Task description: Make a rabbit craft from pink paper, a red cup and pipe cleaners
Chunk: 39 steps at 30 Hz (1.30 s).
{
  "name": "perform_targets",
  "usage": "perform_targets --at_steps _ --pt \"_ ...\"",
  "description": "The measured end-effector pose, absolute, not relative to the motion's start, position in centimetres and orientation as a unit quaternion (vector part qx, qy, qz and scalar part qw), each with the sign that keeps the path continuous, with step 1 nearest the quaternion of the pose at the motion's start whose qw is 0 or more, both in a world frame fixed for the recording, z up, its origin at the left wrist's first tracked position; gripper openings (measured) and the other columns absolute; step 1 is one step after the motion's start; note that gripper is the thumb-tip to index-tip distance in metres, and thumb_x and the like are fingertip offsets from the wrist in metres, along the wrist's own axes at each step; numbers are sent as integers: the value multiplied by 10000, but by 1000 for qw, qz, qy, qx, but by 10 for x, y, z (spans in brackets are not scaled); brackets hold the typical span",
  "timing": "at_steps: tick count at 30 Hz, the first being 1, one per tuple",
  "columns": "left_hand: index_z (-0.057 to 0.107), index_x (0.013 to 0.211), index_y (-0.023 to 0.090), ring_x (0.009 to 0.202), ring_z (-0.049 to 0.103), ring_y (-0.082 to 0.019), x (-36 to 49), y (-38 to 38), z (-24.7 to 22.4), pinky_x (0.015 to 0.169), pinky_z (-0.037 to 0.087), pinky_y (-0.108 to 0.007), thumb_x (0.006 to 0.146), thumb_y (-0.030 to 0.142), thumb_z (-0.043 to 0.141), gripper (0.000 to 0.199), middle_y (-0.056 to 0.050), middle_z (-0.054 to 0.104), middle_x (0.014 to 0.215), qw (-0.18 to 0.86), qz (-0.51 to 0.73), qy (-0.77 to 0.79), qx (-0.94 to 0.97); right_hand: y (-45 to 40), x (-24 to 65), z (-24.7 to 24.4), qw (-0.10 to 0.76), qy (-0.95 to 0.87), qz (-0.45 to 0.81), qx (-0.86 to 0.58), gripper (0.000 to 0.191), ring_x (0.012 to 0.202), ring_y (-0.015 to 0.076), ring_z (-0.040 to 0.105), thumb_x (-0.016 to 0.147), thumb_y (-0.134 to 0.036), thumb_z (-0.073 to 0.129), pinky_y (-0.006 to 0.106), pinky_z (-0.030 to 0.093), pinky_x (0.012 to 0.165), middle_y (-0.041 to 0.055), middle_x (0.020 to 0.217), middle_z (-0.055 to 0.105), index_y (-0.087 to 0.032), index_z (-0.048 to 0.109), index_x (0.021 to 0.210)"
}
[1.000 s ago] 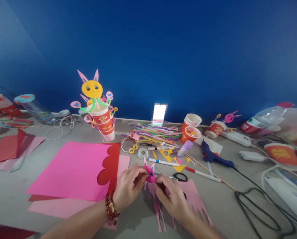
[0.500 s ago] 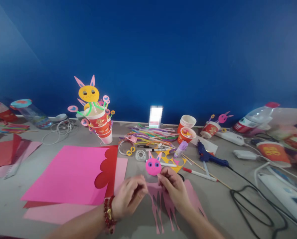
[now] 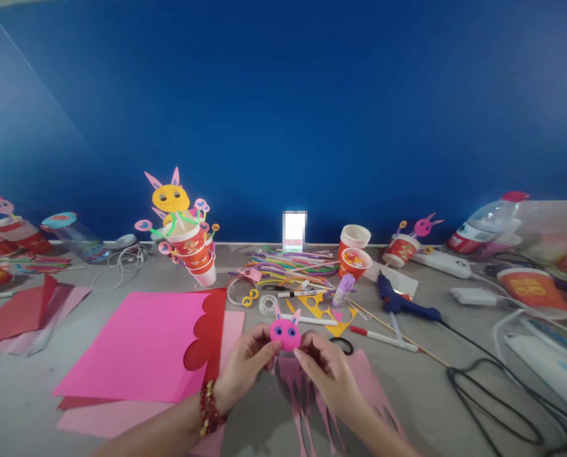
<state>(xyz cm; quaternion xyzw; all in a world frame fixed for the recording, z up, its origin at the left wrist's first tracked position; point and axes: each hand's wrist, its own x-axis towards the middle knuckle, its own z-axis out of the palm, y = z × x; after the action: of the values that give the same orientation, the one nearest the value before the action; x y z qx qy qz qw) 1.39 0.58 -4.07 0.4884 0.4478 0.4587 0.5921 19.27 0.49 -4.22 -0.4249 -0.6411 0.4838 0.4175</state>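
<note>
1) A leaning stack of red-and-white paper cups (image 3: 191, 246) holds a flat, round yellow rabbit head (image 3: 170, 198) with pink ears above its top rim
2) A red paper cup with a white rim (image 3: 352, 271) contains small orange and pink pieces (image 3: 354, 258), just in front of a nested stack of similar cups (image 3: 346, 245)
3) A tilted red paper cup (image 3: 400, 250) at the right carries a small pink rabbit figure (image 3: 423, 227); the contents of the clear jar with a blue lid (image 3: 81, 243) are too blurred to tell
4) The round, bright pink rabbit face (image 3: 286, 337) has 2 pointed pale pink ears with blue centres and 2 dark-centred blue eyes
5) It is held upright above pale pink cut paper (image 3: 366, 377)
6) The person's left hand (image 3: 246, 363) pinches its lower left edge, the right hand (image 3: 330, 371) its lower right
</note>
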Motion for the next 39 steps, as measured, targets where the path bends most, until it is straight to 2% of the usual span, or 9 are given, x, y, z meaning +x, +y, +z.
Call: perform_targets --at_steps 5,9,14,17,23,27,33,39 --pt "624 855 148 496 407 -68 7 9 -31 466 324 -186 822 465 653 320 47 490 607 548 437 472 535 7 195 -39 411 -661 456 -431 185 577 125 433 909 -300 501 230 318 524 -22 659 489 -190 527 762" --pt "581 833 167 521 452 -73 -14 20 -17 507 375 -194 830 407 652 251 47 512 651 489 475 501 534 10 200 -36 416 -653 437 -458 145 586 138 483 889 -291 501 226 340 519 -10 672 532 -193 547 793" --pt "510 796 178 510 489 -79 -45 21 -24 515 393 -206 833 408 641 267 45 548 644 466 462 539 528 14 202 -36 428 -649 426 -462 151 577 134 478 887 -285 494 223 344 518 -16 666 514 -198 536 770" --pt "495 754 189 436 478 -87 -52 20 -36 450 355 -201 794 462 657 321 69 525 519 482 413 564 528 13 199 -40 411 -664 433 -450 153 574 132 478 892 -275 494 221 338 516 -21 655 515 -199 532 765" --pt "512 679 186 315 373 -68 -37 41 -43 351 235 -197 715 508 688 369 79 481 409 559 345 578 484 12 198 -48 375 -697 417 -446 143 588 134 492 905 -258 479 222 337 528 -25 667 523 -200 539 789" --pt "535 677 173 382 438 -60 -30 58 -44 384 279 -191 699 510 700 377 46 557 528 589 346 572 454 13 200 -50 369 -703 411 -447 139 602 138 501 906 -263 480 224 350 544 -24 680 528 -203 533 792" --pt "552 615 165 340 370 -58 -30 69 -49 367 194 -201 651 554 727 428 63 467 412 622 306 585 421 12 197 -50 355 -712 415 -440 128 580 135 480 898 -240 477 224 331 529 -32 650 509 -203 531 788" --pt "518 605 164 380 408 -49 -28 71 -44 381 190 -193 585 577 758 478 38 543 523 634 307 587 400 12 197 -50 349 -725 402 -436 128 577 134 489 902 -237 476 221 328 522 -26 654 532 -201 535 795"
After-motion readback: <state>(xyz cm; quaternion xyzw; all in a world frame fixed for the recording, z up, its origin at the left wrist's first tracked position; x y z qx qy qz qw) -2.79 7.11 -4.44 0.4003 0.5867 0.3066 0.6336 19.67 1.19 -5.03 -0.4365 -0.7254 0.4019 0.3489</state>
